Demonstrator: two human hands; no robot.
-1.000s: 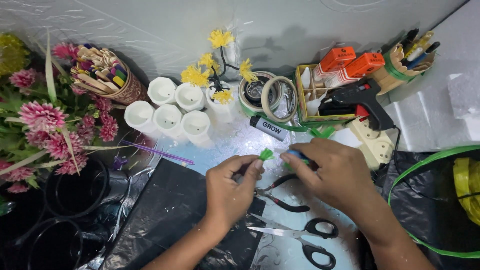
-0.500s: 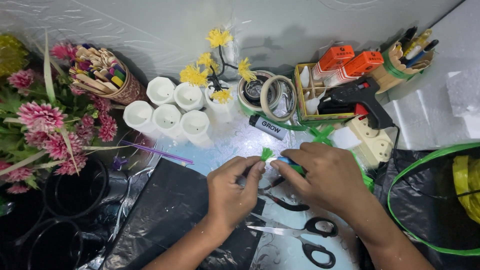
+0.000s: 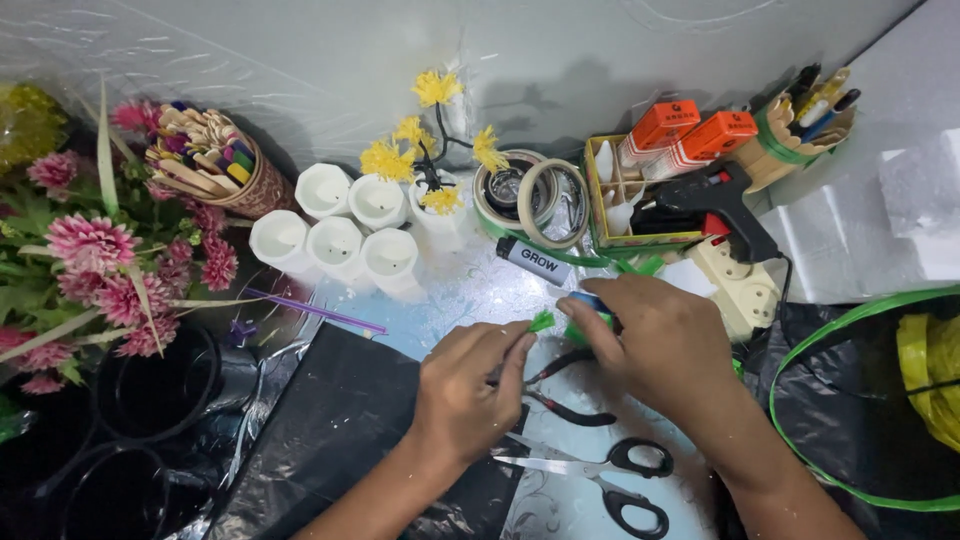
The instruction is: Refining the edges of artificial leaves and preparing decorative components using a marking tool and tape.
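A small green piece is pinched at the fingertips of the left hand, above the surface. The right hand is closed around a green tape roll just beside it. Pliers and scissors lie beneath the hands; white cups stand behind.

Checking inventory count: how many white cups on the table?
5 or 6. Two white cups in the back row, three in front. A sixth may hold the yellow flowers, mostly hidden.
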